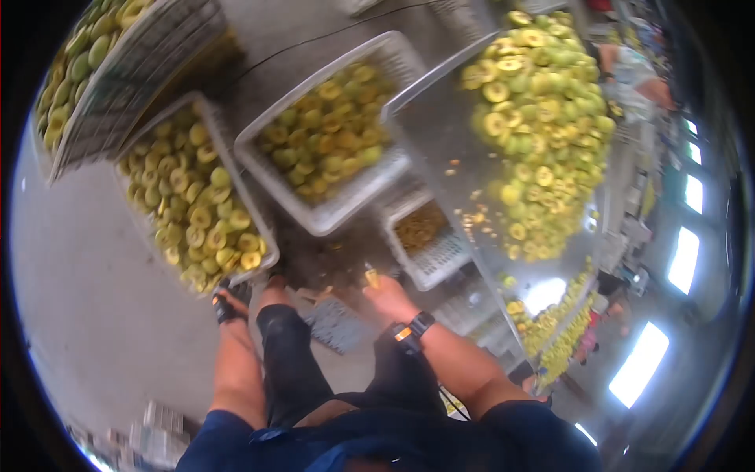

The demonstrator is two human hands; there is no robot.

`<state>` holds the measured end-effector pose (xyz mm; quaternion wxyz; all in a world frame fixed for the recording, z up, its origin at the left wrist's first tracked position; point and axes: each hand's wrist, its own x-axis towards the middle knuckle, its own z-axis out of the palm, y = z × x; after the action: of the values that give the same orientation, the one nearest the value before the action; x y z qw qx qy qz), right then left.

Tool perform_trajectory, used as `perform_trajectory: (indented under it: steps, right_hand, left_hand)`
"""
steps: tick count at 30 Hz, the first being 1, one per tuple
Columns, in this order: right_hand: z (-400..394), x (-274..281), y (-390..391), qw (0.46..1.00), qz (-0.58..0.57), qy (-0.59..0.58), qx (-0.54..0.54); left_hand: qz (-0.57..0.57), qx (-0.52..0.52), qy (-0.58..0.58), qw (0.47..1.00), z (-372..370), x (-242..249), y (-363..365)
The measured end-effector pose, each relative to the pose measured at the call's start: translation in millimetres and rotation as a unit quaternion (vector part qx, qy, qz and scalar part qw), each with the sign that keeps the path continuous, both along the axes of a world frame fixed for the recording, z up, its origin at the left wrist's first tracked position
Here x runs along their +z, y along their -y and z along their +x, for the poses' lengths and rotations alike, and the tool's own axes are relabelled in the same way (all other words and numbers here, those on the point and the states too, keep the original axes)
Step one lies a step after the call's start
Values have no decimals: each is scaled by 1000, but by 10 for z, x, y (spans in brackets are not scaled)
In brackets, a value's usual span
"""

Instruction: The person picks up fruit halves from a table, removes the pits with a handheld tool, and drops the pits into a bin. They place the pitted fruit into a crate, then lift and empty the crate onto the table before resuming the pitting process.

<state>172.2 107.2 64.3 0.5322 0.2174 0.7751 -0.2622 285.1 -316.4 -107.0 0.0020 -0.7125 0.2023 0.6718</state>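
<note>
My left hand (230, 304), in a dark glove, is at the near rim of a pale plastic crate (269, 245). Its fingers look curled over that rim, though blur hides the detail. Halved yellow-green fruit (197, 212) with hollowed centres fills the crate. Above the floor, in front of my right knee, my right hand (385, 296) is closed around a small yellow-handled tool (371, 275). The tool's short, shiny tip points away from me; its exact kind is too blurred to tell. A watch and a strapped device are on my right wrist.
Ahead stands another crate (322, 223) of halved fruit. A smaller basket (431, 271) holds brownish bits. To the right, a metal table (436, 130) carries a large fruit heap (543, 134). A tilted crate (138, 86) is at upper left. A grey stool-like object (334, 324) sits between my legs.
</note>
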Motion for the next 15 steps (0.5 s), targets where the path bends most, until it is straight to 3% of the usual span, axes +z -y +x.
perform_trajectory:
  steps: [2, 5, 7, 12, 15]
  right_hand:
    - [-38, 244, -45, 998, 13, -47, -50]
    - [-383, 667, 7, 990, 1, -80, -120]
    - [-603, 793, -14, 989, 5, -107, -101]
    - [-1009, 739, 82, 979, -37, -183, -77]
    - [-1329, 537, 251, 976, -102, -188, -50]
  left_hand:
    - [9, -90, 87, 992, -223, 287, 84]
    - [-7, -134, 80, 988, -179, 346, 441]
    - [-13, -163, 65, 984, -240, 561, 641]
    - [-71, -191, 90, 975, -464, 972, 791]
    - [-99, -143, 63, 983, -129, 1039, 828]
